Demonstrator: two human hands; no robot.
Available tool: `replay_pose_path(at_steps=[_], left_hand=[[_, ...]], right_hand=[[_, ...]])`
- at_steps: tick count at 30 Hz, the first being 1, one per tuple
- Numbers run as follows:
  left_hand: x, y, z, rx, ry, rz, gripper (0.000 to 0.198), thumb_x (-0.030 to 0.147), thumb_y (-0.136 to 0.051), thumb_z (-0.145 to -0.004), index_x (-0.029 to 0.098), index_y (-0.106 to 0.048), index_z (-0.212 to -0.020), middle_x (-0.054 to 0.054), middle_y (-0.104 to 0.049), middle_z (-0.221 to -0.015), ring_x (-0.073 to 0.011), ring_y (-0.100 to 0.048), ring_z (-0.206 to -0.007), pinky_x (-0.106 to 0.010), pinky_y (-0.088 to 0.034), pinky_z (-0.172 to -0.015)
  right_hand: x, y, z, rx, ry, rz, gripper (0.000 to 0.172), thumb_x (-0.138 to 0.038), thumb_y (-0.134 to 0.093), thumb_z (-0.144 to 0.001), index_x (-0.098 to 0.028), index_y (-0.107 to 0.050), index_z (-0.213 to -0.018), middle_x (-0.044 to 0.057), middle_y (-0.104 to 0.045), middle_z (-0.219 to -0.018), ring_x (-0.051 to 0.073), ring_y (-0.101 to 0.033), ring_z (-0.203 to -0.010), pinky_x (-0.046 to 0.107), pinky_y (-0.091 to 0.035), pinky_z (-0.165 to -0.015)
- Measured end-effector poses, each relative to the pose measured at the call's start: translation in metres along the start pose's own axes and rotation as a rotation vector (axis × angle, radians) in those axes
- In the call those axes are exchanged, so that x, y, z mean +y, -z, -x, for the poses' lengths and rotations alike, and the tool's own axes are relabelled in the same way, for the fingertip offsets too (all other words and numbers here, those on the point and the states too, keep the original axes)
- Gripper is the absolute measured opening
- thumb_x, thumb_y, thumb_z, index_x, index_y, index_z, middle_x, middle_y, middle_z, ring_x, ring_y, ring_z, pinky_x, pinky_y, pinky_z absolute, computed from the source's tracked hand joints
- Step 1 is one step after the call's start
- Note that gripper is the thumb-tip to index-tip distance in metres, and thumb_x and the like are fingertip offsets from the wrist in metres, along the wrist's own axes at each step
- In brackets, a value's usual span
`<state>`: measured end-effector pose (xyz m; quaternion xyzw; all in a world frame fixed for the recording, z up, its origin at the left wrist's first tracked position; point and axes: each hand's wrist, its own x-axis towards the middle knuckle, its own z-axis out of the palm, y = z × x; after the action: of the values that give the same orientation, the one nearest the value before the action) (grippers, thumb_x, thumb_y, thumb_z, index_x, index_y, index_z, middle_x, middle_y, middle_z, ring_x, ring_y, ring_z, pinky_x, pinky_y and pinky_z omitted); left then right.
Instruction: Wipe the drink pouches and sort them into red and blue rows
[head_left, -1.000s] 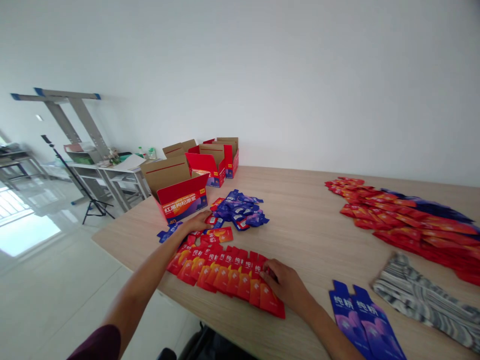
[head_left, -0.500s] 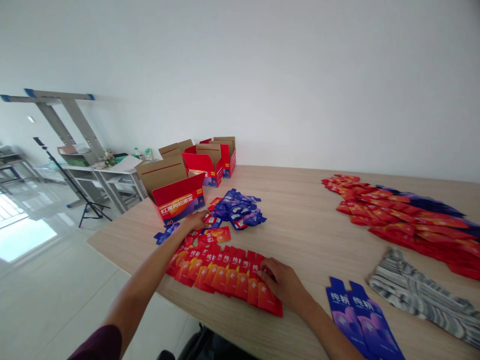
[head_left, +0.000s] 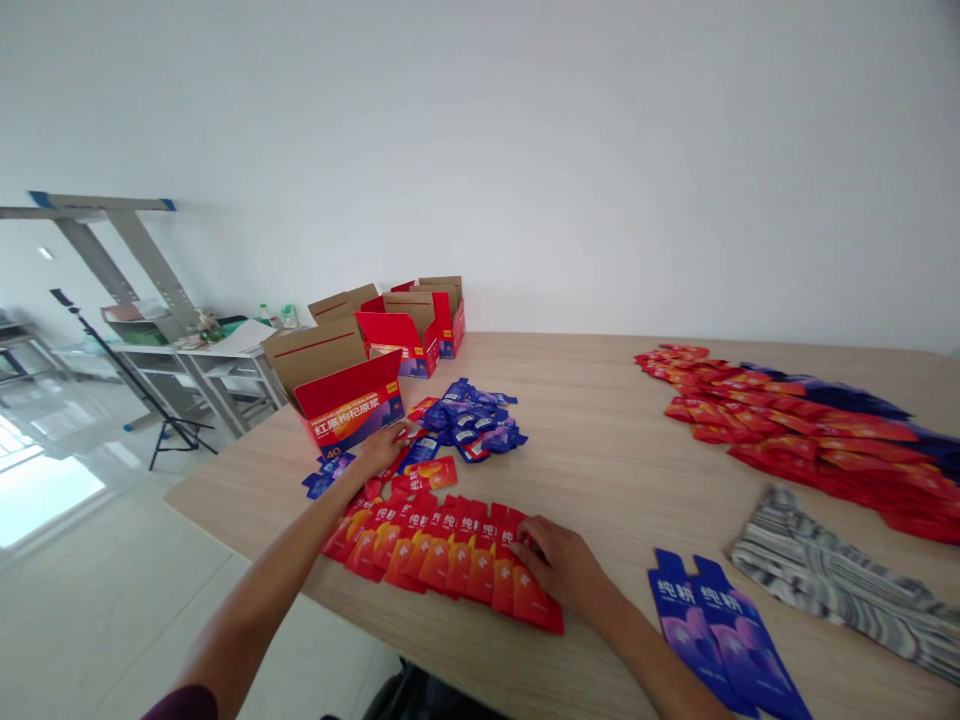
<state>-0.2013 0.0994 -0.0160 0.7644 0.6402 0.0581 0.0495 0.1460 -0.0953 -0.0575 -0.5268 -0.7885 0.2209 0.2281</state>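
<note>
A row of overlapping red sachets (head_left: 457, 555) lies near the table's front edge. At its right end my right hand (head_left: 561, 562) is closed, with curled fingers and thumb on the last sachet. Further left, my left hand (head_left: 384, 448) reaches over the loose packets in front of a red carton (head_left: 352, 405). Its fingers are bent onto a red sachet (head_left: 393, 466), partly hidden beneath the hand. One more red sachet (head_left: 429, 474) lies flat between that hand and the row. Just beyond it sits a heap of small blue sachets (head_left: 480, 420).
More open cartons (head_left: 409, 342) stand at the back left. Two flat blue packets (head_left: 712, 630) and a striped grey cloth (head_left: 840, 580) lie on the right. Behind them spreads a large pile of red and blue packets (head_left: 810, 430). A tripod (head_left: 169, 425) stands on the floor.
My left hand has shifted slightly left and toward me over the loose sachets. The right hand keeps its place on the row. The whole view has turned a little.
</note>
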Motion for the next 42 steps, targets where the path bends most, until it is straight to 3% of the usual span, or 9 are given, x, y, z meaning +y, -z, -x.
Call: replay_pose_path(at_steps=[7, 12, 19, 24, 27, 31, 35, 39, 42], left_hand=[[-0.004, 0.0, 0.016, -0.023, -0.112, 0.027, 0.051, 0.032, -0.051, -0.091, 0.035, -0.052, -0.143, -0.003, -0.066, -0.135, -0.0227, -0.061, -0.124, -0.032, -0.045, -0.104], [-0.003, 0.0, 0.014, 0.011, -0.139, 0.06, 0.044, 0.032, -0.046, -0.093, 0.033, -0.057, -0.136, -0.002, -0.067, -0.132, -0.0227, -0.062, -0.122, -0.032, -0.046, -0.104], [-0.007, 0.011, 0.019, 0.178, -0.079, 0.094, 0.045, 0.028, -0.03, -0.099, 0.016, -0.052, -0.136, -0.014, -0.064, -0.132, -0.0252, -0.061, -0.121, -0.037, -0.047, -0.105], [-0.011, 0.024, 0.031, 0.365, -0.169, 0.121, 0.042, 0.022, -0.035, -0.096, 0.018, -0.052, -0.134, -0.011, -0.058, -0.138, -0.0233, -0.057, -0.126, -0.037, -0.046, -0.109], [-0.006, 0.034, 0.041, 0.414, -0.242, 0.081, 0.044, 0.018, -0.038, -0.092, 0.018, -0.055, -0.133, -0.012, -0.053, -0.143, -0.024, -0.055, -0.129, -0.037, -0.044, -0.112], [0.009, 0.04, 0.052, 0.436, -0.337, 0.028, 0.047, 0.013, -0.042, -0.088, 0.021, -0.057, -0.132, -0.013, -0.05, -0.145, -0.0257, -0.052, -0.132, -0.04, -0.042, -0.114], [0.034, 0.029, 0.06, 0.44, -0.569, -0.002, 0.044, 0.01, -0.043, -0.087, 0.02, -0.061, -0.126, -0.017, -0.051, -0.143, -0.0287, -0.049, -0.134, -0.046, -0.043, -0.112], [0.075, 0.007, 0.075, 0.508, -0.805, -0.008, 0.031, 0.018, -0.047, -0.095, 0.023, -0.061, -0.121, -0.017, -0.055, -0.139, -0.0288, -0.053, -0.13, -0.05, -0.046, -0.106], [0.115, -0.009, 0.092, 0.689, -0.988, -0.085, 0.026, 0.017, -0.049, -0.096, 0.026, -0.059, -0.119, -0.014, -0.06, -0.13, -0.0254, -0.059, -0.122, -0.045, -0.054, -0.096]], right_hand=[[-0.002, 0.002, 0.0, 0.012, 0.004, 0.007, 0.019, -0.033, -0.046, -0.099, -0.022, -0.059, -0.091, 0.005, -0.068, -0.092, 0.019, -0.063, -0.082, 0.029, -0.042, -0.075], [0.001, -0.001, -0.001, 0.017, 0.006, 0.011, 0.017, -0.032, -0.048, -0.099, -0.023, -0.06, -0.092, 0.004, -0.069, -0.093, 0.019, -0.064, -0.083, 0.029, -0.041, -0.075], [0.002, -0.001, -0.002, 0.018, 0.014, 0.021, 0.016, -0.032, -0.049, -0.098, -0.023, -0.06, -0.092, 0.004, -0.07, -0.093, 0.019, -0.064, -0.084, 0.028, -0.041, -0.075], [0.001, -0.001, -0.003, 0.019, 0.022, 0.017, 0.016, -0.031, -0.049, -0.098, -0.022, -0.061, -0.093, 0.004, -0.07, -0.093, 0.019, -0.065, -0.084, 0.029, -0.042, -0.076], [0.002, -0.001, -0.003, 0.019, 0.014, 0.005, 0.017, -0.033, -0.051, -0.098, -0.022, -0.062, -0.092, 0.004, -0.069, -0.092, 0.019, -0.064, -0.082, 0.028, -0.042, -0.074], [0.004, 0.001, -0.002, 0.066, 0.011, -0.028, 0.027, -0.041, -0.047, -0.099, -0.022, -0.063, -0.09, 0.004, -0.067, -0.09, 0.019, -0.063, -0.081, 0.031, -0.045, -0.076], [0.002, 0.003, -0.002, 0.247, 0.011, -0.223, 0.046, -0.059, -0.038, -0.099, -0.022, -0.062, -0.084, 0.005, -0.063, -0.082, 0.02, -0.059, -0.077, 0.033, -0.046, -0.075], [-0.011, 0.002, -0.003, 0.278, -0.04, -0.746, 0.063, -0.08, -0.033, -0.09, -0.024, -0.061, -0.088, 0.003, -0.06, -0.071, 0.019, -0.055, -0.064, 0.033, -0.047, -0.063], [-0.028, 0.003, -0.002, 0.236, -0.071, -1.191, 0.069, -0.085, -0.034, -0.086, -0.025, -0.062, -0.105, 0.007, -0.069, -0.09, 0.023, -0.065, -0.08, 0.038, -0.054, -0.074]])
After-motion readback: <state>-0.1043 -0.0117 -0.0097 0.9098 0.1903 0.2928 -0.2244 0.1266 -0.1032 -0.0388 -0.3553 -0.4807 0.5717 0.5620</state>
